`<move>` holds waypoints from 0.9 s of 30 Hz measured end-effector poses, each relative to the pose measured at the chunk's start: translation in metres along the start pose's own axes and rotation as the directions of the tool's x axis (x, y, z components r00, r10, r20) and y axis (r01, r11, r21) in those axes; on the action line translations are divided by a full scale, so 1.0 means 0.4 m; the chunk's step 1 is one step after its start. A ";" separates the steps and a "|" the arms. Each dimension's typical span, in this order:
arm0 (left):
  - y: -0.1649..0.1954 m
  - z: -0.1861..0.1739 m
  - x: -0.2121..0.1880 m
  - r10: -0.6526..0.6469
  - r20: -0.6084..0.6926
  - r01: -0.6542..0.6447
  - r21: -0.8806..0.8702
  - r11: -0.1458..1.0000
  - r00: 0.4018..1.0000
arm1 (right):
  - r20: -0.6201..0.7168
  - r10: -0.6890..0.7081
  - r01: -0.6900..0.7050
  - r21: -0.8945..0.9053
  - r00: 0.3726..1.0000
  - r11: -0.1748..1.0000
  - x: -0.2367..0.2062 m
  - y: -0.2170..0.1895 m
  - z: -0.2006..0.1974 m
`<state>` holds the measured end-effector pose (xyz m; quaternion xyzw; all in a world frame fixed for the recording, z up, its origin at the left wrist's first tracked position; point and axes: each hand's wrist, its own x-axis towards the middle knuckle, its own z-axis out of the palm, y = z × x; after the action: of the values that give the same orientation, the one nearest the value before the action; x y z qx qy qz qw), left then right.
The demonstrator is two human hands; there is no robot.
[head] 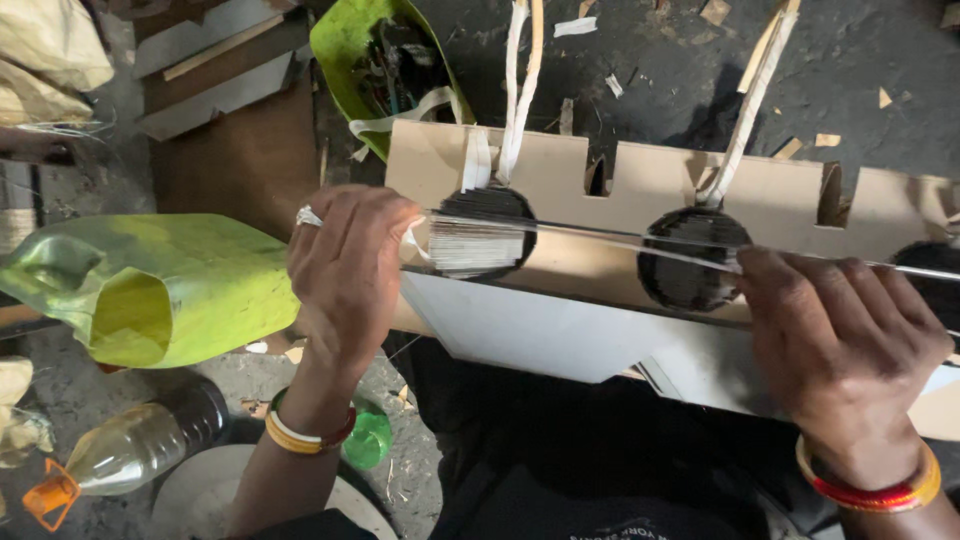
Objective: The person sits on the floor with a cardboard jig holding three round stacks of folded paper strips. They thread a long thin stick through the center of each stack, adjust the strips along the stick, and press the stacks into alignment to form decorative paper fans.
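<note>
Both hands, left (345, 270) and right (840, 340), close their grip on a thin rod (600, 235), stretching it level across the cardboard (640, 180) holes for alignment.

Soft daylight, dim floor, slight motion blur.

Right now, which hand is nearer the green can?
Left. The left hand is just right of the green can, nearly touching it; the right hand is far across the cardboard.
</note>
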<state>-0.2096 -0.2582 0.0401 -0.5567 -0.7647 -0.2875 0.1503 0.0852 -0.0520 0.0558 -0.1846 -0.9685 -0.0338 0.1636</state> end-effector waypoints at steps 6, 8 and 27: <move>0.008 0.019 -0.032 -0.056 -0.022 0.056 0.008 0.998 0.998 | -0.124 0.136 -0.116 0.155 0.983 0.981 -0.002 0.015 -0.009; 0.018 0.032 -0.048 -0.107 -0.026 0.107 0.003 0.994 0.994 | -0.155 0.180 -0.150 0.184 0.971 0.971 -0.008 0.024 -0.010; 0.034 0.084 -0.084 -0.135 -0.007 0.135 0.027 0.990 0.991 | -0.208 0.293 -0.243 0.234 0.933 0.941 -0.075 0.062 0.053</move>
<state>-0.1826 -0.2606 -0.0012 -0.5010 -0.8041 -0.2877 0.1401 0.1144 -0.0366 0.0259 -0.2924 -0.9054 0.0665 0.3004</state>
